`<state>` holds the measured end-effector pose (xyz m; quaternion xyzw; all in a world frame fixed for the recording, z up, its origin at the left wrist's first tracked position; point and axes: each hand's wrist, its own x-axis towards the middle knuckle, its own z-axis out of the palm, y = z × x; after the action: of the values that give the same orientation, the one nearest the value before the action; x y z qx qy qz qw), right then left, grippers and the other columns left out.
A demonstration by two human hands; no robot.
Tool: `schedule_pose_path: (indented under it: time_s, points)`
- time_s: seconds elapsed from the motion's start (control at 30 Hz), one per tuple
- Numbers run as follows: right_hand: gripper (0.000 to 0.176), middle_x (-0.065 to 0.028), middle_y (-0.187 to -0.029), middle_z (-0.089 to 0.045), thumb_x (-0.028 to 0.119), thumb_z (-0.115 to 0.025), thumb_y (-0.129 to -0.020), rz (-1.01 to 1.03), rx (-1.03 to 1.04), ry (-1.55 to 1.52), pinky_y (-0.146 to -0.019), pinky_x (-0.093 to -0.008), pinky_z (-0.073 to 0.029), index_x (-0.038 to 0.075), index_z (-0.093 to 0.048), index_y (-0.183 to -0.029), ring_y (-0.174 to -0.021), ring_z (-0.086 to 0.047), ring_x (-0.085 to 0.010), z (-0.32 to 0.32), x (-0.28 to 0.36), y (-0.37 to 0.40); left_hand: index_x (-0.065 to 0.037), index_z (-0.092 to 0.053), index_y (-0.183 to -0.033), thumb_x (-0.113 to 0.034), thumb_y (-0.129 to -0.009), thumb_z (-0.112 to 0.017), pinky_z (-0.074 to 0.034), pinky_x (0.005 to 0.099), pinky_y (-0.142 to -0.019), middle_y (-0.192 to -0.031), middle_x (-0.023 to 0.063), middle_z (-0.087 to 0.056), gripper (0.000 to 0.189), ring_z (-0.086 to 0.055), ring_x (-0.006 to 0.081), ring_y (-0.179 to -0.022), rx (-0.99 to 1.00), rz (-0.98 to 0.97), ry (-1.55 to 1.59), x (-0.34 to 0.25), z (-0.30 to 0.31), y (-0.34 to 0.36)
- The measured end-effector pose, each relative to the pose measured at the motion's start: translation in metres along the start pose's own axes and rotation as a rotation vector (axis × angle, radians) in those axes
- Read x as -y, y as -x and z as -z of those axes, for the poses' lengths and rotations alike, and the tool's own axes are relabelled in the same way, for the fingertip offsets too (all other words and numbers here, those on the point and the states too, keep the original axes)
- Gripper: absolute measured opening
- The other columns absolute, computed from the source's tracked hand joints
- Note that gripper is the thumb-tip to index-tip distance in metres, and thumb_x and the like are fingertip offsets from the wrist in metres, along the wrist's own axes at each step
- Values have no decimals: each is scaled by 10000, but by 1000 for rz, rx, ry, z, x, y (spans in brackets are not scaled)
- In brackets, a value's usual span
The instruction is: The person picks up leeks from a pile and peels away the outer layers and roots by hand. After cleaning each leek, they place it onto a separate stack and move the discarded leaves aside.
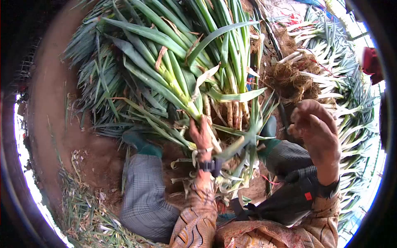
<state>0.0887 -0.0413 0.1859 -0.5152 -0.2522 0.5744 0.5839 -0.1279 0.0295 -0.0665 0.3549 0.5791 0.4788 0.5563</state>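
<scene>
Fingers of the left hand [201,134] are clamped around the pale stalks of a bunch of long green leeks [182,78], whose leaves fan upward over the brown earth floor [51,95]. The right hand [316,132] hangs free, its fingers loosely curled and apart, holding nothing. Beyond it lies a pile of white-stalked leeks with brown roots [331,62]. Grey checked trouser legs [144,194] flank the bunch.

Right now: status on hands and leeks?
Left hand shut on leeks, between the knees. Right hand open, empty, raised. Leek pile at right, apart from both hands; nothing between the hands.
</scene>
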Motion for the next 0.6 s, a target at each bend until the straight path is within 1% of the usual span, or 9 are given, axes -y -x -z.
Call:
schedule_pose_path:
  time_s: [0.17,0.23,0.27,0.33,0.43,0.47,0.5,0.53,0.6]
  points:
    - [307,-75,-977,-602,132,-557,-871,-32,144,169,-801,-256,-440,-15,-522,-1139,-905,-551,-123,-37,-2,17,29,-525,-1036,-183,-898,-537,-441,247,-596,-847,66,-584,253,-515,114,-656,-22,-185,16,-84,1,93]
    - [383,-88,-1057,-567,162,-582,-864,31,188,259,-840,-275,-439,-14,-489,-1191,-948,-542,-148,-50,-11,22,44,-459,-1198,-179,-864,-598,-475,295,-611,-877,139,-607,425,-582,169,-687,1,-308,-190,-115,-1,120]
    - [432,-104,-1105,-531,187,-591,-860,93,237,245,-860,-292,-436,-17,-462,-1218,-974,-535,-175,-58,-12,26,48,-451,-1203,-196,-863,-601,-485,324,-635,-907,180,-611,444,-609,226,-739,-57,-560,-325,-119,-6,125]
    - [587,-148,-1184,-439,258,-631,-828,226,318,306,-910,-335,-421,-8,-389,-1291,-1079,-485,-247,-62,-25,26,57,-454,-1184,-153,-825,-618,-482,382,-663,-953,228,-598,447,-601,330,-764,-7,-773,-534,-153,-20,140]
    - [478,-164,-1124,-426,245,-670,-782,540,-90,695,-752,-326,-443,-7,-475,-1138,-1004,-452,-223,-68,-18,30,28,-478,-1163,-119,-758,-619,-441,458,-610,-932,221,-582,454,-542,410,-726,96,-812,-832,-168,-41,162]
    - [371,-118,-1013,-483,205,-667,-786,702,-267,575,-676,-295,-420,2,-492,-1042,-868,-471,-176,-68,-20,20,25,-466,-1188,-110,-751,-618,-448,455,-624,-944,215,-590,482,-552,404,-729,144,-952,-821,-165,-47,164]
    - [329,-47,-877,-523,162,-669,-780,490,-256,151,-656,-274,-418,13,-504,-1022,-763,-488,-139,-60,-18,21,22,-454,-1213,-101,-744,-616,-455,452,-637,-956,208,-597,511,-561,397,-732,203,-1084,-808,-162,-52,167]
    - [305,-21,-828,-523,141,-666,-777,466,-278,91,-645,-268,-417,16,-512,-1009,-720,-484,-122,-53,-15,23,24,-435,-1239,-74,-743,-606,-466,438,-665,-999,206,-603,534,-576,385,-746,229,-1151,-675,-161,-56,164]
    - [226,2,-792,-531,108,-660,-771,542,-367,-26,-627,-256,-417,16,-541,-939,-684,-482,-99,-37,-16,16,-18,-528,-1160,-44,-781,-565,-489,400,-657,-973,204,-619,382,-615,354,-756,228,-955,-693,-158,-40,173]
